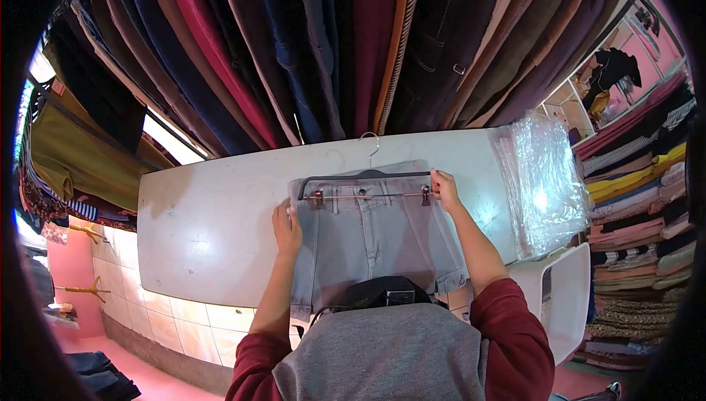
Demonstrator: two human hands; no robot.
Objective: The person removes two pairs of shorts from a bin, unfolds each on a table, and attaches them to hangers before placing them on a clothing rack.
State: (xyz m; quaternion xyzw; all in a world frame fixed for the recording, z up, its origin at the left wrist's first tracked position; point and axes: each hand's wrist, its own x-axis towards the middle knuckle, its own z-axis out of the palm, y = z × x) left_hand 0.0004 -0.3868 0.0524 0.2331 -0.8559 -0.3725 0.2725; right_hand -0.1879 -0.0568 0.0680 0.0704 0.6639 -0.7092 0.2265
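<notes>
Fingers [436, 179] of the right hand [446, 193] are closed on the right end of a black hanger [368, 175], while those of the left hand [287, 230] are placed at the left edge of the grey shorts [342, 243]; whether anything is pinched there cannot be told. The shorts are laid on the white table [213, 217], the hanger set along their waistband, and clear plastic [544, 187] is piled to the right.
</notes>
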